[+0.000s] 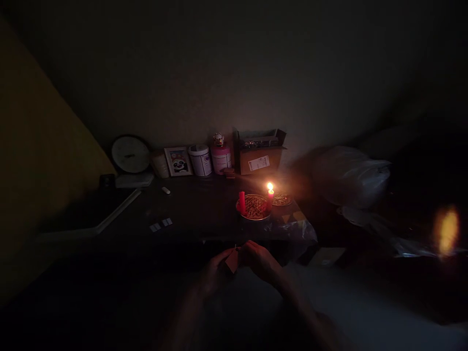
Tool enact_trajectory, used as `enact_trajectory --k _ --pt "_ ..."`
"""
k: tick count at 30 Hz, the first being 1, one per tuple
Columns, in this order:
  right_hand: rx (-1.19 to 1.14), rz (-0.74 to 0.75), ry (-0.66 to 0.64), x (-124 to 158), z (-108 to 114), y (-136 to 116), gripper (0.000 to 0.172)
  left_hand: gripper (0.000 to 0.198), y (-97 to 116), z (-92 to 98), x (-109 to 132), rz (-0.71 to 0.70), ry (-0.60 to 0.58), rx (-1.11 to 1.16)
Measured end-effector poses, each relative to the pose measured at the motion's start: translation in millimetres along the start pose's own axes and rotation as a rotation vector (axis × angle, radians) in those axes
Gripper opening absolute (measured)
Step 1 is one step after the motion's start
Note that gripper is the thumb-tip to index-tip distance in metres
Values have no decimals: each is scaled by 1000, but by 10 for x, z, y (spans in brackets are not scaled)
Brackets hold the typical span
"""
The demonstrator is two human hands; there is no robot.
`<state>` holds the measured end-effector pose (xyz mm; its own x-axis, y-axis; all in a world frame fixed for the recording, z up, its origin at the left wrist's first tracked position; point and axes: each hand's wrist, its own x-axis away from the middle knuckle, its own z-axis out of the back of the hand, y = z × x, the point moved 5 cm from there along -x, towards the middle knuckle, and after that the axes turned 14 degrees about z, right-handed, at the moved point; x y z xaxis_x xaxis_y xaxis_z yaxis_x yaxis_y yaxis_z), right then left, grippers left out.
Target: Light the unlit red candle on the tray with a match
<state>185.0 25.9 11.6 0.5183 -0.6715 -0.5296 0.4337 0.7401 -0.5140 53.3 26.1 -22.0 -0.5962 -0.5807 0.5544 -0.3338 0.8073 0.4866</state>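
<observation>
Close to the table's front edge, my left hand [218,263] and my right hand [259,257] come together around a small flat reddish piece [231,263], perhaps folded paper. The left fingers pinch its side; the right fingers curl at its upper corner, and the dim light hides exactly what they grip. Beyond my hands stands a round bowl [252,219] of brown grains. Rising at its left side is an unlit red candle [242,202]. At its right side a second red candle [271,195] burns, giving most of the light.
A cardboard box [252,163], pink-lidded tub [221,161], white tub [201,161], panda picture [179,161] and round dial [130,154] line the wall. Right is a plastic bag [351,175]; small pale cards [161,224] lie left. Another dish [281,200] sits behind the lit candle.
</observation>
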Motion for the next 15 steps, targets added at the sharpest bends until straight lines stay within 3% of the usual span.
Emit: enact_trajectory --k 3,8,10,15 --pt "31 28 -17 13 -12 -15 11 19 -26 91 -62 12 49 -9" --pt "75 43 -30 35 12 -75 14 25 16 36 -89 -96 -75 -54" --pt "59 45 -30 38 22 -90 16 25 37 12 -72 -131 -69 -74" --pt "12 -23 78 54 69 24 9 27 50 -4 -38 -121 -40 -38"
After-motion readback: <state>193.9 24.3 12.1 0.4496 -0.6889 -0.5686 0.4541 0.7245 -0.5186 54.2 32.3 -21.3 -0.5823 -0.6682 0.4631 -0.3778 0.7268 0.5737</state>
